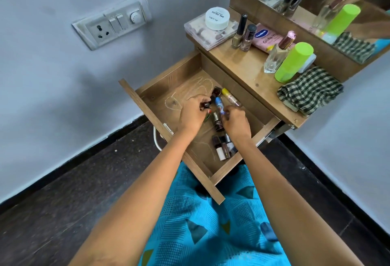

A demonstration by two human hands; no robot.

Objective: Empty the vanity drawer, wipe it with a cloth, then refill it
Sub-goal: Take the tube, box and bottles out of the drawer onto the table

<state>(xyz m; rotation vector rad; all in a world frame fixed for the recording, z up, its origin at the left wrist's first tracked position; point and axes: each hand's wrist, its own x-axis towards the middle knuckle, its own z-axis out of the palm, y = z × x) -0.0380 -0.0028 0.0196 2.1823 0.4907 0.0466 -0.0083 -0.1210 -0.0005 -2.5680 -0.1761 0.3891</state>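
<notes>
Bottles (223, 148) were clustered in the drawer (168, 79) toward 5 o'clock, and a cloth (310, 91) was laid on the vanity top (242, 69) at 2 o'clock.

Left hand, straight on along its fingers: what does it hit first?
Probably the blue tube, lying just past the dark bottle that the left hand holds; depth is unclear, so it might pass over.

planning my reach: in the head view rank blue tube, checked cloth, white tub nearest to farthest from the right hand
1. blue tube, in the drawer at the right hand
2. checked cloth, vanity top, right end
3. white tub, vanity top, far back
</notes>
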